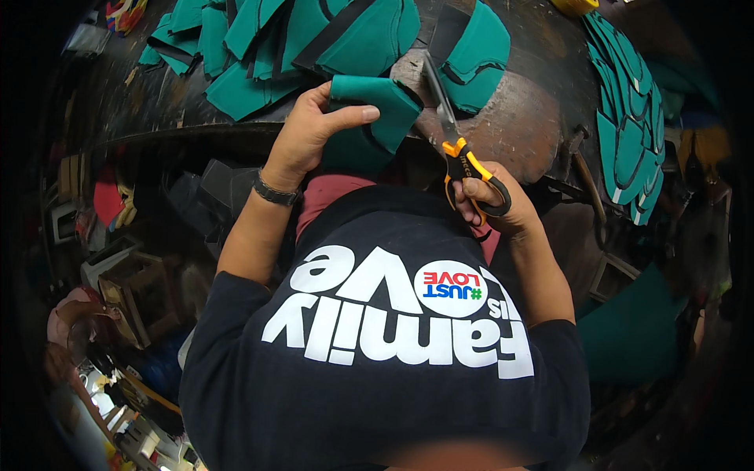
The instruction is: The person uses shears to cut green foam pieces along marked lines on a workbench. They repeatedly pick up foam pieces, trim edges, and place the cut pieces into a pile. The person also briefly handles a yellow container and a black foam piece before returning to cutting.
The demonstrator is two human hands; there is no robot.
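My left hand (pixel 314 129) is closed on a green fabric piece (pixel 397 110) with a dark band along it, the thumb lying across its upper face. The piece hangs over the near table edge, above my lap. In my right hand (pixel 503 200) are scissors (pixel 452 145) with yellow and black handles, my fingers through the loops. The blades point away from me and look closed or nearly so. Their tips lie just right of the held piece, apart from it. Beyond them rests a small stack of green and black pieces (pixel 479 59).
The dark worn table (pixel 542 110) carries a loose heap of green and black pieces (pixel 314 39) at the far left and overlapping green pieces (pixel 628 110) along the right. A hammer (pixel 585 161) sits at the right edge. Wooden boxes (pixel 133 290) stand low at the left.
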